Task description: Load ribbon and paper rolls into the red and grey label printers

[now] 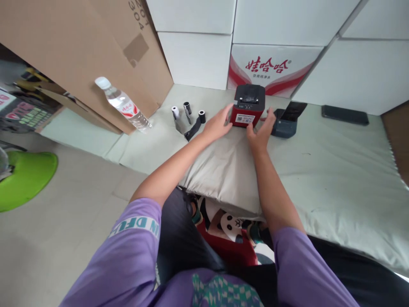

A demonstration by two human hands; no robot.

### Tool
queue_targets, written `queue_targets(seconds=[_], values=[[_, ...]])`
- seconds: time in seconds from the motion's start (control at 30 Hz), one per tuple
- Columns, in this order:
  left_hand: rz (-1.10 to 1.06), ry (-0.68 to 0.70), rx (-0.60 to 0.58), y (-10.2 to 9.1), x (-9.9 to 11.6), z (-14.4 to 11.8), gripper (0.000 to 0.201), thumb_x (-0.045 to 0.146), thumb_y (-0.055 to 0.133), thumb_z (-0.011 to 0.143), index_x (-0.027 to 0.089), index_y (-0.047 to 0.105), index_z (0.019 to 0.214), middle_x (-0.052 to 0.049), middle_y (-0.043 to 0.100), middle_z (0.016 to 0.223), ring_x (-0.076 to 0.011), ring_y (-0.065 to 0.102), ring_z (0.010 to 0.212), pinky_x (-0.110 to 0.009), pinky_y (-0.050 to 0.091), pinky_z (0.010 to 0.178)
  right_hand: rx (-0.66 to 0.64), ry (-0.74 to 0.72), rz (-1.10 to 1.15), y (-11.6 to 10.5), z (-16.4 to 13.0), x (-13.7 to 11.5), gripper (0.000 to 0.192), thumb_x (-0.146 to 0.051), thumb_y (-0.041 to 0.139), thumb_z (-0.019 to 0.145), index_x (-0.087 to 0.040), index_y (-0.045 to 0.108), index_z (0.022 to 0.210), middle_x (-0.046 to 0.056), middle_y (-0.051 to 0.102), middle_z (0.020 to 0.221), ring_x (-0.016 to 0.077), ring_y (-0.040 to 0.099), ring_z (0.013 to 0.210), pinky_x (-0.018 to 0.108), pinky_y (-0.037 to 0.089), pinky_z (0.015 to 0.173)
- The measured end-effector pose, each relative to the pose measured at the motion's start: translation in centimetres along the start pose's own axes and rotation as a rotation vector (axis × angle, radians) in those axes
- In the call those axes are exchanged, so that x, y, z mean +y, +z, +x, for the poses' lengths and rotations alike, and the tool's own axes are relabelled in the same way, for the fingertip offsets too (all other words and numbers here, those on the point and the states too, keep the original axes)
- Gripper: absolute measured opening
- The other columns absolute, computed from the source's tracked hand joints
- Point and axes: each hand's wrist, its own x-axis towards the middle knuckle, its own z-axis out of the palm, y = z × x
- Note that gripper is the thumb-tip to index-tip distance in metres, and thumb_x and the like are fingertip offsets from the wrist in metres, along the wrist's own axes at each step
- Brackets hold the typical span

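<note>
A small red and black receipt printer (246, 108) with a white label on its front stands upright on the cloth-covered surface. My left hand (219, 123) is at its left side, fingers and thumb against the edge. From the right, my right hand (261, 130) curves round it, thumb by the lower front corner and fingers along the side. Just right of that hand sits a dark device (285, 124) with a raised black lid. Left of the printer are a black paper roll (202, 116), a white roll (175, 112) and another dark roll (187, 109) with loose strips.
A water bottle (124, 104) stands at the left beside a large cardboard box (105, 47). White cartons (194, 57) form a wall behind the printer. A flat black phone-like slab (345, 115) lies at the right. A green seat (28, 177) is on the far left.
</note>
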Motion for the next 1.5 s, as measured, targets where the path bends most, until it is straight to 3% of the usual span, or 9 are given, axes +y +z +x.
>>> queue_targets(seconds=[0.2,0.4,0.63,0.77,0.87,1.0,1.1,1.27,1.5], values=[[0.081,-0.01,-0.078,-0.9,-1.2,3.7,0.072,0.022,0.063,0.095,0.029,0.044,0.164,-0.012,0.069,0.126,-0.0321,0.068,0.118,-0.045,0.05,0.104,-0.028,-0.01,0.133,2.0,0.4,2.3,0.096,-0.04,0.059,0.084,-0.016,0.019,0.168,0.025,0.047,0.16,0.0377,0.05,0.141,0.063,0.042,0.12],[0.011,-0.041,-0.03,0.4,-2.3,4.8,0.065,0.016,0.061,0.096,0.029,0.05,0.159,-0.009,0.073,0.103,-0.0324,0.07,0.109,-0.044,0.051,0.1,0.002,-0.008,0.134,3.1,1.0,3.5,0.094,-0.045,0.06,0.086,-0.018,0.022,0.168,0.023,0.052,0.155,0.037,0.053,0.137,0.063,0.047,0.115],[-0.202,-0.065,0.0,1.7,-4.4,6.9,0.045,0.014,0.068,0.092,0.029,0.065,0.134,-0.006,0.068,0.083,-0.0332,0.071,0.102,-0.046,0.05,0.101,-0.026,0.027,0.111,3.9,1.2,4.6,0.097,-0.041,0.06,0.086,-0.018,0.018,0.17,0.022,0.052,0.156,0.0364,0.055,0.137,0.059,0.052,0.112],[-0.335,-0.026,0.101,5.0,-5.0,6.2,0.074,0.012,0.069,0.088,0.027,0.046,0.157,-0.009,0.072,0.11,-0.0304,0.069,0.114,-0.046,0.049,0.109,-0.036,0.019,0.133,4.2,1.3,5.0,0.096,-0.041,0.063,0.086,-0.019,0.022,0.17,0.021,0.052,0.158,0.036,0.055,0.14,0.061,0.05,0.116],[-0.462,0.004,0.24,7.9,-4.9,6.1,0.086,0.01,0.065,0.083,0.022,0.035,0.163,-0.015,0.058,0.151,-0.0286,0.054,0.143,-0.042,0.039,0.124,-0.05,-0.008,0.193,4.2,1.3,5.0,0.097,-0.041,0.065,0.087,-0.021,0.02,0.17,0.019,0.048,0.165,0.0347,0.05,0.149,0.06,0.045,0.124],[-0.659,-0.014,0.223,9.6,-4.5,7.1,0.091,0.009,0.061,0.078,0.022,0.032,0.163,-0.011,0.047,0.166,-0.0244,0.039,0.159,-0.038,0.028,0.133,-0.115,-0.033,0.247,3.9,1.2,4.8,0.103,-0.039,0.066,0.087,-0.02,0.013,0.173,0.016,0.039,0.173,0.0313,0.044,0.158,0.052,0.043,0.128],[-0.764,-0.011,0.203,9.4,-4.1,7.4,0.093,0.01,0.062,0.075,0.023,0.033,0.163,-0.009,0.049,0.165,-0.0239,0.042,0.158,-0.038,0.032,0.132,-0.131,-0.023,0.278,3.4,1.0,4.5,0.104,-0.035,0.067,0.085,-0.021,0.013,0.173,0.014,0.038,0.175,0.0295,0.046,0.157,0.05,0.045,0.127],[-0.827,0.006,0.156,7.7,-2.7,6.2,0.097,0.018,0.071,0.074,0.021,0.035,0.164,-0.012,0.047,0.167,-0.0311,0.041,0.159,-0.045,0.037,0.13,-0.074,0.023,0.333,1.8,1.1,3.8,0.093,-0.033,0.064,0.083,-0.019,0.031,0.169,0.015,0.055,0.164,0.0295,0.063,0.14,0.046,0.059,0.11],[-0.931,0.021,0.095,3.5,0.9,0.4,0.109,0.011,0.062,0.061,0.023,0.031,0.165,-0.011,0.038,0.174,-0.034,0.031,0.164,-0.05,0.036,0.132,0.034,-0.011,0.348,-1.7,-1.9,0.6,0.083,-0.043,0.067,0.085,-0.022,0.047,0.163,0.013,0.07,0.146,0.0308,0.073,0.122,0.046,0.065,0.096]])
